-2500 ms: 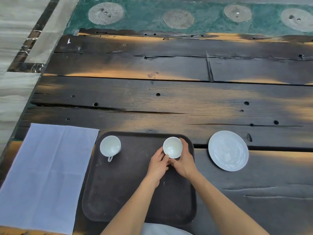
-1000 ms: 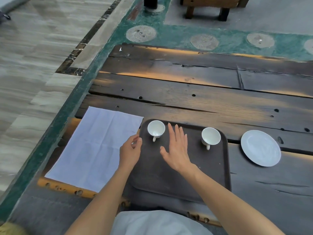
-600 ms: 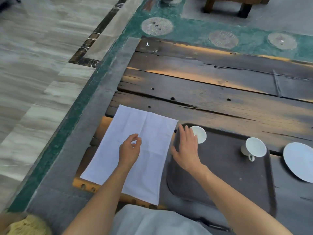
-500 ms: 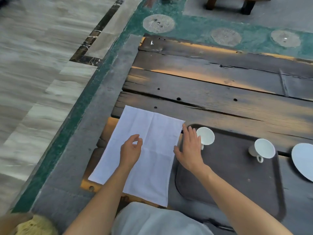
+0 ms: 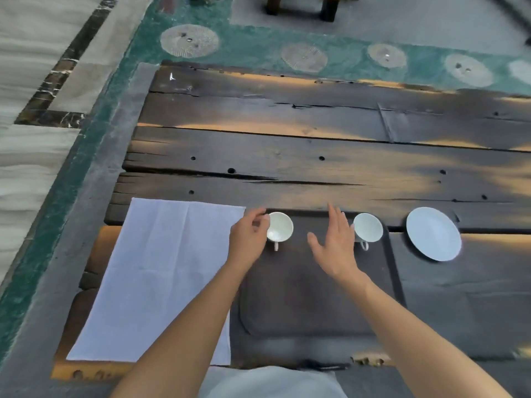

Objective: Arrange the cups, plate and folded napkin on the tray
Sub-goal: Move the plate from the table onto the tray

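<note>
A dark brown tray [image 5: 301,300] lies on the near side of the wooden table [image 5: 287,156]. Two white cups stand upright along the tray's far edge: the left cup [image 5: 281,226] and the right cup [image 5: 369,226], both handles pointing toward me. A white plate [image 5: 433,233] rests on the table to the right of the tray. The white napkin [image 5: 161,277] lies spread flat to the left of the tray. My left hand [image 5: 248,238] hovers with loosely curled fingers by the napkin's far right corner, beside the left cup. My right hand [image 5: 333,244] is spread flat over the tray between the cups.
The table's left edge runs just past the napkin, with tiled floor [image 5: 34,173] beyond. Furniture legs [image 5: 298,8] stand on the floor past the table's far edge. My light clothing [image 5: 270,383] shows at the bottom.
My left hand has moved from the napkin's middle to its far right corner. My right hand has shifted right, from the tray's left edge to between the cups. The view swung right.
</note>
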The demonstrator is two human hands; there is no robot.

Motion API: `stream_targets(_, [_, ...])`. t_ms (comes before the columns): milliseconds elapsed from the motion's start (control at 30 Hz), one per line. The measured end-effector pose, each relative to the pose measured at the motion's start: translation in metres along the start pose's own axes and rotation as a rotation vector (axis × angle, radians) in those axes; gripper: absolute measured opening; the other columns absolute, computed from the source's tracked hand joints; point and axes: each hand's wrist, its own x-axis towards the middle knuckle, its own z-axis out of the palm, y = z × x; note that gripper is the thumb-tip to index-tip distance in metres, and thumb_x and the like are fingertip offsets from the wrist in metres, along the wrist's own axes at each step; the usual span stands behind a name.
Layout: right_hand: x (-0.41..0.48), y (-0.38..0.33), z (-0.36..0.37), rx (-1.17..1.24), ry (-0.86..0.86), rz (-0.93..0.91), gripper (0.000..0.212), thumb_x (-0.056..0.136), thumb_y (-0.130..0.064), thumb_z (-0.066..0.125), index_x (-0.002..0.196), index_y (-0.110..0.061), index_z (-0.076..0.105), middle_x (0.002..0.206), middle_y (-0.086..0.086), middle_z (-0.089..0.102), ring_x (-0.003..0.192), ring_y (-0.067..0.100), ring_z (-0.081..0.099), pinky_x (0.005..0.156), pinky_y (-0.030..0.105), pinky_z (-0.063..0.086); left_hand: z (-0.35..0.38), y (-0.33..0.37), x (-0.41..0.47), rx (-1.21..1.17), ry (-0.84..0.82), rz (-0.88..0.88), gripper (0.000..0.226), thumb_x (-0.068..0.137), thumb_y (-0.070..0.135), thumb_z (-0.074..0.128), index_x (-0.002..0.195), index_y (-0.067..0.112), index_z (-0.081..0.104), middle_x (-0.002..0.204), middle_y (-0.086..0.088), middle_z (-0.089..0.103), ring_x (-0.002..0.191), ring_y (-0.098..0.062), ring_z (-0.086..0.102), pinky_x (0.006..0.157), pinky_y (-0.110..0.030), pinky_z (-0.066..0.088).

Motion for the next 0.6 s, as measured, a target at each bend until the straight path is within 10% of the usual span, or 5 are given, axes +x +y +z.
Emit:
stream_targets(267, [0.035,0.178,-0.085,0.147,0.098,0.168,0.083,0.092,-0.025,0.066,0.157,-0.002,0.020,0.158,0.016,0.034,0.146,0.035,0.030,0.118,0.057,0.023,0.201,0.083,-0.020,0.020,-0.181,0.084,0.013,0.092,0.036,0.061,0.084,0.044,0.067,0.092,0.011,0.077,0.083,-0.014,0.075,0.083,-0.033,0.058])
stream_targets(433, [0.046,0.281,-0.125,0.287,0.028,0.310,0.086,0.094,-0.019,0.063,0.160,-0.009,0.007,0.165,0.013,0.022,0.152,0.032,0.019,0.124,0.045,0.019,0.308,0.107,-0.024,0.018,-0.233,-0.053,0.015,0.096,0.024,0.062,0.087,0.035,0.068,0.090,0.005,0.073,0.074,-0.017,0.073,0.068,-0.033,0.054])
stream_targets(600, [0.064,0.361,-0.149,0.271,-0.062,0.402,0.092,0.090,-0.020,0.065,0.160,-0.009,0.007,0.163,0.012,0.022,0.149,0.032,0.024,0.120,0.045,0.027,0.383,0.105,-0.014,0.126,-0.342,-0.187,0.034,0.091,0.033,0.063,0.124,0.024,0.066,0.100,0.009,0.070,0.101,-0.026,0.071,0.093,-0.045,0.058])
